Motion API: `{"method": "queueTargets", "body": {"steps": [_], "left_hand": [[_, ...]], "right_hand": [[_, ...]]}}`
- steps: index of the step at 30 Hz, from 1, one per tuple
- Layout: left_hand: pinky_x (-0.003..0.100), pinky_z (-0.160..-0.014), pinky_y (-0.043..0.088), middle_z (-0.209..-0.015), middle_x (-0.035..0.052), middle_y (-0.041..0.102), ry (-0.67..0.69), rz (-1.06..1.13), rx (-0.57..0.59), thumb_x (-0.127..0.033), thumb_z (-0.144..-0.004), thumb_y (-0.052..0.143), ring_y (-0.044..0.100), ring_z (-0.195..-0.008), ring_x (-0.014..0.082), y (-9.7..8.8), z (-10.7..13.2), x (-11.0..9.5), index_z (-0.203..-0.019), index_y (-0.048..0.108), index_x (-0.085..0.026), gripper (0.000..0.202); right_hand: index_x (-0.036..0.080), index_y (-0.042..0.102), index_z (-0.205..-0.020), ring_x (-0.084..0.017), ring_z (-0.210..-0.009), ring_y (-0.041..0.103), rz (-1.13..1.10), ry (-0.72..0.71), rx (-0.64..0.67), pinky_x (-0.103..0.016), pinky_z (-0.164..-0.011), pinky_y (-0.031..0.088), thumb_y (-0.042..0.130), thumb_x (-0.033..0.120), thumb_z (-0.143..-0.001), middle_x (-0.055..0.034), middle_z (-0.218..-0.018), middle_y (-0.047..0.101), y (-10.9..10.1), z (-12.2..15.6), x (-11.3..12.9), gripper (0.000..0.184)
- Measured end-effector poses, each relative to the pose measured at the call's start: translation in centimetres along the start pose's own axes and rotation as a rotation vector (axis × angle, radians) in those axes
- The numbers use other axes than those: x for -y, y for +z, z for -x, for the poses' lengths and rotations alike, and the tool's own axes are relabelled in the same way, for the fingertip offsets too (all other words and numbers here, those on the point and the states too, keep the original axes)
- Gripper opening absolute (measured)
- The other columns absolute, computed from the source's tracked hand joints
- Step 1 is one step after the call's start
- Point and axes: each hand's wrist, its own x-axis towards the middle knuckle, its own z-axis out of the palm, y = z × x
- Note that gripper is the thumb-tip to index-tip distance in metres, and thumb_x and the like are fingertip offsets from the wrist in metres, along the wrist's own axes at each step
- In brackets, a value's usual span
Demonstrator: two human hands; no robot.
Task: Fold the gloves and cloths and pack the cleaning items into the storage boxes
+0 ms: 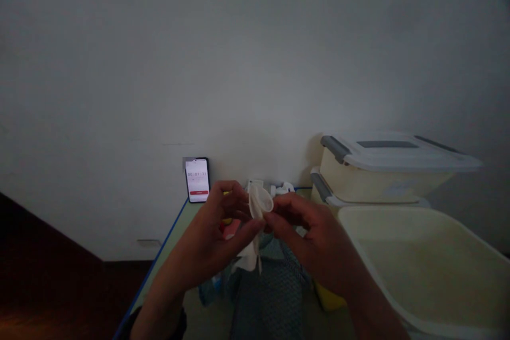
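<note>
My left hand and my right hand meet in front of me over the table and both pinch a small white cloth item, perhaps a sock. Its rounded upper end stands between my fingertips and the rest hangs down below them. Under my hands lies a blue-grey knitted garment on the table.
A phone with a lit timer screen leans against the wall at the table's far edge. Two lidded cream storage boxes are stacked at the right, with a large open cream tub in front. The table has a blue edge. Small coloured items lie behind my hands.
</note>
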Motion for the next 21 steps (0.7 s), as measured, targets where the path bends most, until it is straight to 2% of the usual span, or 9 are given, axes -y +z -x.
{"method": "queueTargets", "body": {"steps": [4,10,16,21], "left_hand": [[0.025,-0.063,0.055,-0.084,0.0017,0.068,0.007,-0.168,-0.021,-0.023,-0.084,0.056,0.066,-0.073,0.0144,-0.2,-0.3,-0.2,-0.092,0.053,-0.021,0.008],[0.023,-0.061,0.052,-0.079,0.0015,0.068,0.085,-0.29,-0.079,-0.02,-0.084,0.055,0.065,-0.07,0.0136,-0.5,-0.2,-0.6,-0.089,0.056,-0.019,0.006],[0.015,-0.066,0.049,-0.082,-0.0026,0.063,0.134,-0.141,-0.257,-0.013,-0.085,0.054,0.062,-0.075,0.0087,-1.0,0.3,-0.4,-0.093,0.055,-0.023,0.013],[0.01,-0.059,0.046,-0.081,-0.0047,0.061,0.165,-0.102,-0.264,-0.015,-0.089,0.05,0.058,-0.069,0.0056,-0.7,0.5,-0.5,-0.097,0.055,-0.026,0.015]], "right_hand": [[0.022,0.063,-0.092,-0.01,-0.072,0.064,-0.059,0.035,0.009,-0.022,-0.064,0.051,0.054,0.027,-0.088,0.0012,-0.082,0.069,-0.2,0.1,0.0,0.011],[0.022,0.064,-0.094,-0.011,-0.072,0.063,-0.094,0.046,0.003,-0.022,-0.064,0.051,0.055,0.029,-0.088,0.0003,-0.081,0.067,-0.8,0.1,-0.2,0.013],[0.023,0.06,-0.09,-0.01,-0.078,0.059,-0.088,0.052,-0.156,-0.021,-0.069,0.046,0.056,0.034,-0.087,0.0021,-0.084,0.063,-1.2,0.4,-0.1,0.012],[0.024,0.056,-0.091,-0.007,-0.071,0.055,-0.237,0.016,-0.122,-0.017,-0.063,0.045,0.052,0.032,-0.09,0.0046,-0.077,0.059,-0.9,0.3,-0.1,0.008]]}}
